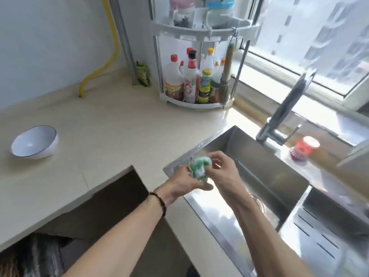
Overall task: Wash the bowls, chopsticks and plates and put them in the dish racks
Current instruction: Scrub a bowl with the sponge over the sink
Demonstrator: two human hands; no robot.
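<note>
A green and white scrubbing cloth (199,168) is bunched between both my hands above the left corner of the steel sink (265,162). My left hand (184,183) grips it from below and the left. My right hand (221,166) pinches its upper right side. A white bowl with a blue rim (34,142) lies tilted on the beige counter (111,136) far to the left, well away from my hands. Something round and pale shows faintly at the sink bottom (259,204), partly hidden by my right forearm.
A chrome faucet (287,108) rises behind the sink. A red dish brush (304,147) sits on the ledge to its right. A white corner shelf (195,104) holds several bottles at the back. A slotted steel drain tray (323,242) fills the sink's right part.
</note>
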